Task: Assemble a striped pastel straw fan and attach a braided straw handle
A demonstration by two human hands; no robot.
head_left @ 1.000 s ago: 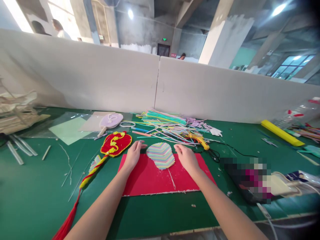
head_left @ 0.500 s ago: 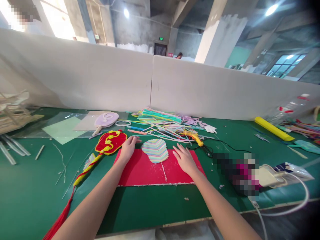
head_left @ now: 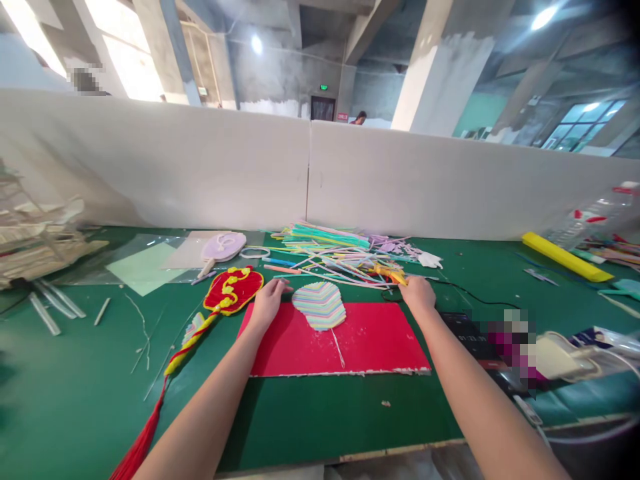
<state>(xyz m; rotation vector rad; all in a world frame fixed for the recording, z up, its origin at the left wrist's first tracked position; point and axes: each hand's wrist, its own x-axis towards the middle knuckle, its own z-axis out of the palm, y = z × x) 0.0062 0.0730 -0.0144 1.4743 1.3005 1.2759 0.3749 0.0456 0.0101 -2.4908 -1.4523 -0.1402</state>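
Note:
A striped pastel leaf-shaped piece [head_left: 319, 307] with a thin wire stem lies on a red board [head_left: 295, 347] in front of me. My left hand [head_left: 269, 299] rests at the board's upper left edge, fingers apart and holding nothing. Beyond the board's upper right corner, my right hand [head_left: 419, 293] is closed on the handle end of a yellow-orange glue gun [head_left: 389, 272]. To the left lies a red fan with yellow trim [head_left: 233, 291], its wrapped handle ending in a red tassel [head_left: 143, 437].
Pastel strips [head_left: 327, 240] are piled behind the board. A lilac fan [head_left: 225, 246] and a green sheet [head_left: 145, 268] lie back left. Rightward are a phone [head_left: 467, 337], a yellow bar [head_left: 565, 257] and a plastic bottle [head_left: 585, 220]. A white partition [head_left: 200, 167] stands behind.
My right hand has left the red board, moved up and right, and closed on the glue gun. My left hand stays by the board's left edge. The view has shifted slightly.

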